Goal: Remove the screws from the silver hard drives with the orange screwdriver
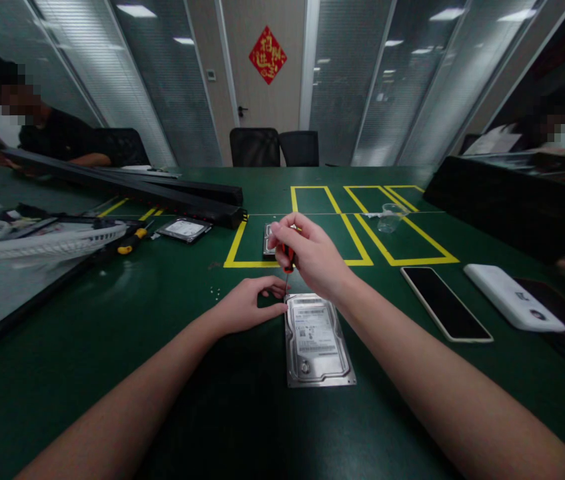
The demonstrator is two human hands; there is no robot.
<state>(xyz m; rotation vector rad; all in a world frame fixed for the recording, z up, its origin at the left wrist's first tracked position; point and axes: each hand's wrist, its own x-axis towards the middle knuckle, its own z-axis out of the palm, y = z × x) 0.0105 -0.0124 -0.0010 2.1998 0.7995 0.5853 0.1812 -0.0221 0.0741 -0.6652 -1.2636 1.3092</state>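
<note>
A silver hard drive lies flat on the green table in front of me, its white label facing up. My left hand is at its far left corner, thumb and fingers curved against the edge there. My right hand is closed around the handle of a red and black screwdriver, held upright. The thin shaft points down at the same corner of the drive; its tip is too small to make out. Behind my right hand, partly hidden, lies another hard drive.
A third drive, a yellow-black tool, rackets and long black bars occupy the left. To the right are a phone, a white power bank and a plastic cup. People sit at both sides.
</note>
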